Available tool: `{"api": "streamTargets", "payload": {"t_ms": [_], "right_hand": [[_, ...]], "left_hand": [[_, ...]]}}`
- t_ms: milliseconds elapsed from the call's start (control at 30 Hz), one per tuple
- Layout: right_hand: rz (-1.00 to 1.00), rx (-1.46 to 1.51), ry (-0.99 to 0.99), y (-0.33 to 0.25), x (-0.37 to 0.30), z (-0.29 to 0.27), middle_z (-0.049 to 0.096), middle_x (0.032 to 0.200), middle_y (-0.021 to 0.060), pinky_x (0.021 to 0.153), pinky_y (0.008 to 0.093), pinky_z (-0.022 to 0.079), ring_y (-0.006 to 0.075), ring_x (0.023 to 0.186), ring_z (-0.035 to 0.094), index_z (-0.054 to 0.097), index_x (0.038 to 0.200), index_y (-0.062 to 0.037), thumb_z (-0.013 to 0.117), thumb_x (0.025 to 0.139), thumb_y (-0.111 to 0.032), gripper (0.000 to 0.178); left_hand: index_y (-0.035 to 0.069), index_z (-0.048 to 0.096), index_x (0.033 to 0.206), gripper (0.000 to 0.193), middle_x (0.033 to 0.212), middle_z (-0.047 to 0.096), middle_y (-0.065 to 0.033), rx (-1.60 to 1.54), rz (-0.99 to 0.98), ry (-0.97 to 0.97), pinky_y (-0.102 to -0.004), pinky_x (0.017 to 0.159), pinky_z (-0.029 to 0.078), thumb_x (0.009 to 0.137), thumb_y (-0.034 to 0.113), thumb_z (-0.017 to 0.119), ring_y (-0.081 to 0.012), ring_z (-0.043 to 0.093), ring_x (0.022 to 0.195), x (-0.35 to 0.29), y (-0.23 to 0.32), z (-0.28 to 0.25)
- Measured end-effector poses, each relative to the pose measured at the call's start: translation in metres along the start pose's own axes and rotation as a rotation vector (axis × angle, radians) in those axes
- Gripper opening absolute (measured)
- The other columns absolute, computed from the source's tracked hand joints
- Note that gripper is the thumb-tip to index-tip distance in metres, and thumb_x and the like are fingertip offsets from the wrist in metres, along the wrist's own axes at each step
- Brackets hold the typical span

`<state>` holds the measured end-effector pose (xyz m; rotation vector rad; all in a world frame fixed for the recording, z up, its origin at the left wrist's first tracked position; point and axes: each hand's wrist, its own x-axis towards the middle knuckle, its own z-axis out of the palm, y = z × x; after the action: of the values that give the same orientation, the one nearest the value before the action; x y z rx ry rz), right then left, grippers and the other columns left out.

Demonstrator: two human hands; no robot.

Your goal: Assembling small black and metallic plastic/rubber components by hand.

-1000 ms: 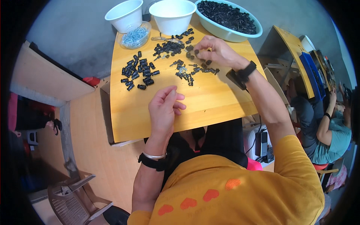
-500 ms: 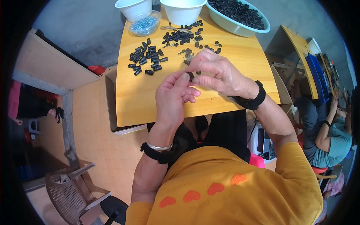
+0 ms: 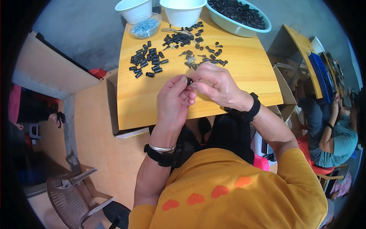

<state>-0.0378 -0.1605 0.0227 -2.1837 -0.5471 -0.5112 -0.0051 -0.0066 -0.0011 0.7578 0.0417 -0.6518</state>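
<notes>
Just over the front part of the wooden table (image 3: 236, 101), my two hands meet at a small black plastic piece (image 3: 189, 81), which looks like part of a cord lock. My left hand (image 3: 173, 100) pinches it between thumb and forefinger, the other fingers curled. My right hand (image 3: 221, 86) has thumb and forefinger closed on its right side; those fingers partly hide it. Barrel-shaped black cord locks (image 3: 150, 74) lie grouped to the left. Loose black parts (image 3: 183, 39) are heaped farther back. Beyond my right hand are some fine metal springs (image 3: 191, 60) and black plunger-like pieces (image 3: 216, 61).
At the table's back stand a clear tub (image 3: 134, 34) of springs, two white bowls (image 3: 183, 16) (image 3: 134, 10), and a pale basin (image 3: 238, 33) heaped with black parts. A brown chair (image 3: 70, 202) is at lower left. A person in teal (image 3: 340, 143) sits at right.
Both hands have come slightly toward me, the right one also a little leftward, still pinching the black piece. More springs and black pieces behind the right hand are now uncovered.
</notes>
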Motion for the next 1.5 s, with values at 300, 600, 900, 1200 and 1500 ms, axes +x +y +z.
{"api": "streamTargets", "payload": {"t_ms": [300,600,900,1200,1500], "right_hand": [[0.377,0.421,-0.028,0.002,-0.005,0.0,0.059,0.069,0.0062,0.061,0.0251,0.043,0.0122,0.066,0.055,0.062,0.081,0.0007,0.055,0.083,-0.011,0.014],[0.578,0.379,-0.135,0.013,-0.005,-0.013,0.056,0.057,0.0003,0.053,0.0219,0.041,0.0059,0.056,0.049,0.062,0.074,0.0009,0.057,0.084,-0.017,0.021],[0.619,-0.227,-0.036,0.098,0.019,-0.075,0.06,0.071,0.0065,0.063,0.027,0.044,0.0129,0.067,0.055,0.06,0.081,0.0009,0.056,0.082,-0.012,0.014],[0.217,-0.489,-0.285,0.105,0.049,-0.04,0.057,0.072,0.0102,0.063,0.0328,0.045,0.0267,0.069,0.055,0.06,0.078,-0.0035,0.058,0.072,-0.003,0.006],[0.43,-0.488,-0.204,0.134,0.077,-0.035,0.063,0.077,0.0124,0.067,0.0358,0.046,0.0286,0.073,0.059,0.063,0.08,-0.0047,0.057,0.073,-0.011,0.012]], "left_hand": [[-0.001,0.056,0.096,0.013,0.077,0.06,-0.0048,0.546,0.347,0.025,-0.0179,0.051,0.043,0.087,0.008,0.053,-0.0075,0.055,0.06,-0.007,-0.008,0.007],[-0.001,0.056,0.095,0.012,0.079,0.059,-0.0034,0.747,0.408,-0.069,-0.019,0.053,0.042,0.084,0.004,0.054,-0.0063,0.054,0.063,0.004,-0.02,-0.002],[0.0,0.055,0.094,0.012,0.078,0.059,-0.0065,0.599,0.296,0.046,-0.0197,0.053,0.044,0.086,0.006,0.051,-0.0104,0.057,0.061,0.016,-0.022,-0.02],[-0.001,0.054,0.098,0.014,0.08,0.06,-0.0087,0.5,0.259,0.015,-0.0209,0.055,0.047,0.087,0.006,0.049,-0.0116,0.058,0.062,0.021,-0.017,-0.032],[0.0,0.054,0.096,0.012,0.078,0.059,-0.0077,0.497,0.247,0.021,-0.0207,0.054,0.046,0.086,0.006,0.05,-0.0116,0.058,0.062,0.019,-0.019,-0.03]]}}
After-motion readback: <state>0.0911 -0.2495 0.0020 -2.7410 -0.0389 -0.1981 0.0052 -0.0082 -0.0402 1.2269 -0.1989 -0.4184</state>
